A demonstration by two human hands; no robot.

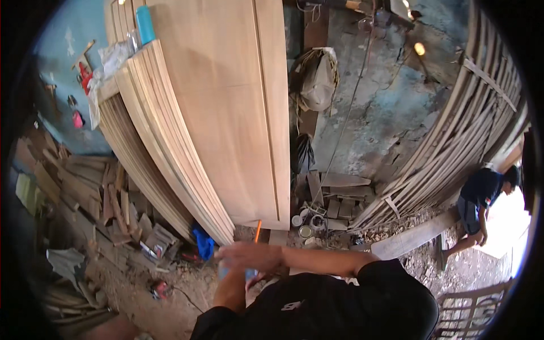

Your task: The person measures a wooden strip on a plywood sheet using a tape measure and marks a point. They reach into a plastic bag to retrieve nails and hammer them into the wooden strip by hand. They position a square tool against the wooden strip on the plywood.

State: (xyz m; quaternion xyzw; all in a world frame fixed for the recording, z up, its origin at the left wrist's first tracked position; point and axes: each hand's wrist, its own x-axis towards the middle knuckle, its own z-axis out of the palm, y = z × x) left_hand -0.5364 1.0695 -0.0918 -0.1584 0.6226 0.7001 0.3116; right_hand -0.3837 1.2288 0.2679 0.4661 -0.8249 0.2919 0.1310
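Pointing toward the wooden panel [226, 102], an orange stick [258, 231], long axis tilted slightly right; hands' [249, 256] grip unclear.

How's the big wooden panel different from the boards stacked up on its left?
The panel shows one broad, flat face, but the stack of boards shows lots of narrow edges side by side.
The panel has a long dark groove down its face, while the stack has many thin lines between its boards.
Both are pale brown wood, standing up tall.
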